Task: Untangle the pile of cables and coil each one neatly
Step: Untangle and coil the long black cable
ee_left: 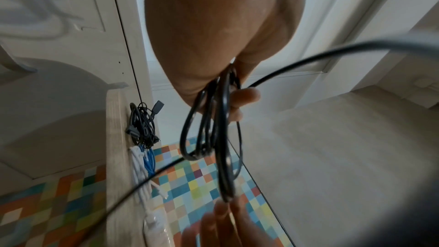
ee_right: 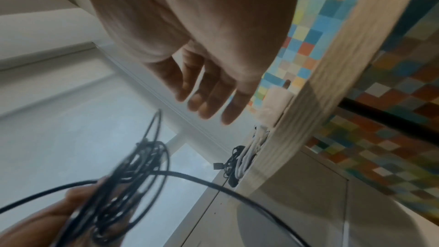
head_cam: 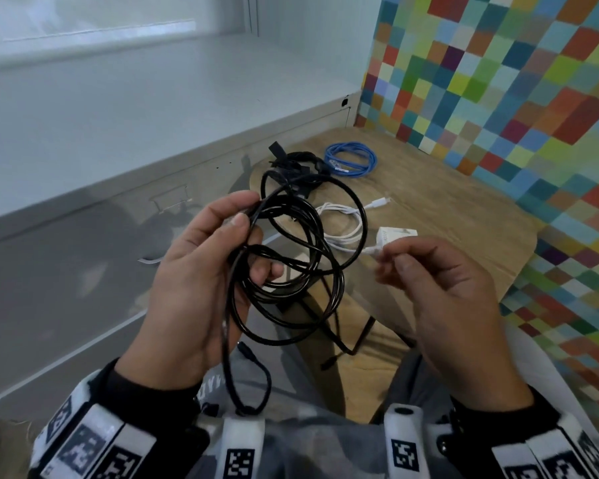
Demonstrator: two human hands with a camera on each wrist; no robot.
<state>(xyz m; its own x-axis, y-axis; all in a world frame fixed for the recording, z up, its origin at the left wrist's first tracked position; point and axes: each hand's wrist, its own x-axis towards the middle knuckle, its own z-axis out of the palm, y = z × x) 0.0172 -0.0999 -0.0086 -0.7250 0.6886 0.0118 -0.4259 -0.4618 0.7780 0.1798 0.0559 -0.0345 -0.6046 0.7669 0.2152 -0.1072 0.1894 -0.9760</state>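
A person sits at a small wooden table [head_cam: 446, 216] with both hands raised above their lap. The left hand [head_cam: 201, 271] curls around a bundle of thin black cable [head_cam: 291, 257], thumb pressing several loose loops against the fingers; more loops sag below the palm and one end trails down toward the lap. The right hand [head_cam: 443, 288], just to the right of the bundle, hangs relaxed with fingers loosely bent and apart; it seems to hold nothing, though its fingertips sit close to a white cable [head_cam: 346, 226] lying on the table beyond them. Farther from the hands lie a coiled blue cable [head_cam: 351, 160] and a dark tangle of black cables [head_cam: 291, 164]. The cable in hand looks light, limp and smooth, so the loops will likely slide and spring open unless pinched where they cross. A good hold would be at the gathered crossing under the left thumb, while the right hand takes the free end and feeds it round. The plugs, being stiffer, may snag in the loops.
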